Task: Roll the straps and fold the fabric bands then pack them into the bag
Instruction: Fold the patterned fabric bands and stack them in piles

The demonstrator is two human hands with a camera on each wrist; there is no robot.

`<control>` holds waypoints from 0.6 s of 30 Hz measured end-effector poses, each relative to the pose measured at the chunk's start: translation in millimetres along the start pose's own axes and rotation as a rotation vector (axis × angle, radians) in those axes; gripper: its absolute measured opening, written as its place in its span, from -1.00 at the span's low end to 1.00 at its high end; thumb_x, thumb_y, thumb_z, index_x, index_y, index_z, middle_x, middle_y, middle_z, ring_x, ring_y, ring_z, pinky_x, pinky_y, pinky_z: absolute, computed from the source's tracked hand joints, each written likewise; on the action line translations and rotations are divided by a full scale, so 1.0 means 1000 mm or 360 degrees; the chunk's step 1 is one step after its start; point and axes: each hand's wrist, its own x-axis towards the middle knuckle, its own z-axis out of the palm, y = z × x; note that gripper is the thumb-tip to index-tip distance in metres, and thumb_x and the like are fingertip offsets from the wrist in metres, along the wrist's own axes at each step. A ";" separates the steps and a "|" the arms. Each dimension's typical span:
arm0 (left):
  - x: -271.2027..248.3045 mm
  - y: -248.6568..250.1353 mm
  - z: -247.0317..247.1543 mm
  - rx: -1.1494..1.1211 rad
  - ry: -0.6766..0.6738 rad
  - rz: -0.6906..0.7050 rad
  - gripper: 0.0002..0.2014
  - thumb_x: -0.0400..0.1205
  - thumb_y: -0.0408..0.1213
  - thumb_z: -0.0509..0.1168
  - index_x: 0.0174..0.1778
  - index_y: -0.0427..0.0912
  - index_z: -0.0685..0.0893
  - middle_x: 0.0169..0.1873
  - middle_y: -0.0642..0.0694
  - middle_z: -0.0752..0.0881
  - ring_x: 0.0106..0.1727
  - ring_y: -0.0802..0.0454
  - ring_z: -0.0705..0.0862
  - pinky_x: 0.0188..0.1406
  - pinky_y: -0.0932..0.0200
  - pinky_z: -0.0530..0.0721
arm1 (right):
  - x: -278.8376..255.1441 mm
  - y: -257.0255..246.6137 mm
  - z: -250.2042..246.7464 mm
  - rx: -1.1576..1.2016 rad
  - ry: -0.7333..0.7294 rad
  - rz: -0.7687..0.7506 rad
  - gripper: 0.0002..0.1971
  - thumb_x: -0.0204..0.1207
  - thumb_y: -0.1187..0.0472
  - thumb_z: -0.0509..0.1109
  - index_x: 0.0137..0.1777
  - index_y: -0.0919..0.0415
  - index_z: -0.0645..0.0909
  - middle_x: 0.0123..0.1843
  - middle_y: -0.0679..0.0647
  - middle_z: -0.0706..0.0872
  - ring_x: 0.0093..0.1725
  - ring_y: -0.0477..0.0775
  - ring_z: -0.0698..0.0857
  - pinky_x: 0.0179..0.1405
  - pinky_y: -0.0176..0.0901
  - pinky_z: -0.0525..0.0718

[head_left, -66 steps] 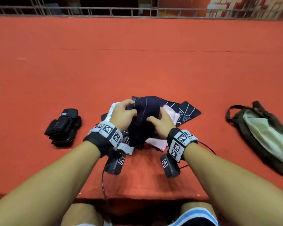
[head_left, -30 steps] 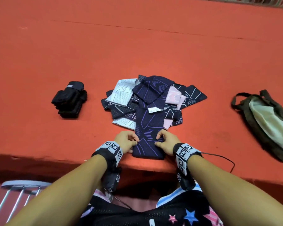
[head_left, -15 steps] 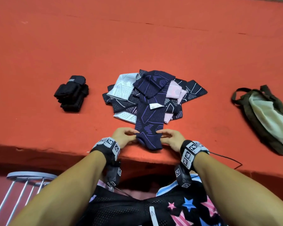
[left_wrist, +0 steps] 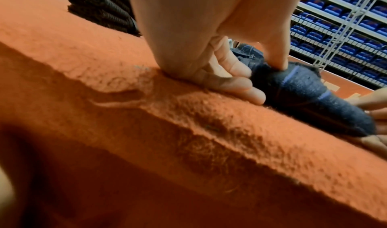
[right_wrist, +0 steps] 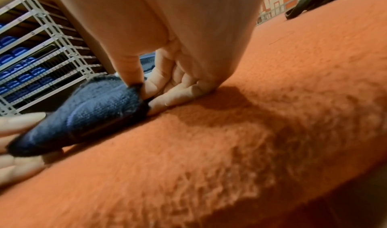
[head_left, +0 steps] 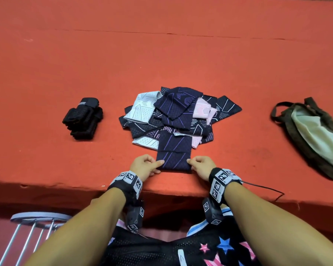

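Note:
A navy fabric band with purple lines (head_left: 173,153) lies near the front edge of the red table, its near end doubled over into a fold. My left hand (head_left: 145,166) pinches the fold's left side, thumb on top (left_wrist: 276,61) and fingers beneath. My right hand (head_left: 201,166) pinches the right side the same way (right_wrist: 134,81). The navy band (left_wrist: 303,89) bulges between both hands (right_wrist: 98,109). Behind it lies a heap of loose bands (head_left: 181,114) in navy, white and pink. Rolled black straps (head_left: 84,119) sit at the left. The olive bag (head_left: 313,131) lies open at the right.
The red felt table (head_left: 161,54) stretches far back. Its front edge (head_left: 46,184) runs just below my wrists. A grey metal stool (head_left: 33,227) stands under the table at the left. A thin black cable (head_left: 265,189) trails from my right wrist.
I pulled the navy band from the heap toward the front edge and spread it out. Since half a second ago both hands turned its near end over into a fold.

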 end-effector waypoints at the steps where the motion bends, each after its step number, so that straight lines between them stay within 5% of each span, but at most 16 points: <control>1: 0.001 0.000 0.000 0.0024 -0.0002 0.0001 -0.68 0.50 -0.24 0.61 -0.26 -0.14 0.53 -0.49 -0.11 0.73 -0.37 0.00 0.82 -0.50 0.32 0.58 | 0.001 0.001 0.000 -0.0017 0.0013 -0.0017 -0.56 0.64 0.15 0.44 -0.50 0.11 0.50 -0.61 -0.14 0.58 -0.48 -0.05 0.53 -0.23 -0.14 0.47; 8: 0.008 -0.008 0.003 0.0277 0.0027 0.0234 -0.70 0.60 -0.37 0.50 -0.22 -0.11 0.45 -0.55 -0.06 0.54 -0.54 -0.01 0.73 -0.59 0.27 0.48 | 0.008 0.006 0.003 -0.0120 -0.0040 -0.0193 -0.72 0.55 0.32 0.46 -0.13 -0.09 0.48 -0.56 -0.11 0.55 -0.46 0.03 0.55 -0.21 0.02 0.59; 10: 0.009 -0.008 0.002 0.0263 -0.0019 0.0216 -0.80 0.61 -0.39 0.48 -0.01 -0.05 0.61 -0.53 -0.03 0.60 -0.53 0.03 0.73 -0.53 0.26 0.55 | 0.009 0.005 0.001 -0.0090 -0.0093 -0.0203 -0.72 0.60 0.38 0.42 -0.05 -0.09 0.59 -0.54 -0.10 0.56 -0.43 0.01 0.60 -0.10 0.09 0.68; 13: 0.008 -0.007 0.001 0.0206 -0.0058 0.0207 -0.60 0.62 -0.43 0.45 0.28 0.06 0.59 -0.50 -0.02 0.64 -0.50 0.07 0.74 -0.51 0.34 0.59 | 0.012 0.008 0.002 -0.0132 -0.0099 -0.0178 -0.74 0.61 0.33 0.42 -0.02 -0.14 0.66 -0.54 -0.14 0.59 -0.36 0.01 0.66 0.01 0.12 0.72; 15: 0.007 -0.007 0.000 0.0195 -0.0049 0.0232 -0.62 0.64 -0.43 0.43 0.23 0.10 0.54 -0.51 -0.01 0.62 -0.47 0.01 0.75 -0.51 0.30 0.59 | 0.012 0.010 0.003 -0.0155 -0.0094 -0.0195 -0.74 0.62 0.29 0.41 0.04 -0.17 0.68 -0.54 -0.17 0.58 -0.34 -0.01 0.66 0.03 0.12 0.72; 18: 0.006 -0.009 -0.001 0.0237 -0.0047 0.0276 -0.75 0.70 -0.40 0.35 0.12 0.07 0.55 -0.41 -0.05 0.61 -0.47 0.00 0.75 -0.50 0.28 0.61 | 0.012 0.011 0.004 -0.0190 -0.0128 -0.0204 -0.65 0.66 0.29 0.36 0.38 -0.04 0.67 -0.46 -0.16 0.56 -0.30 0.01 0.63 0.05 0.10 0.71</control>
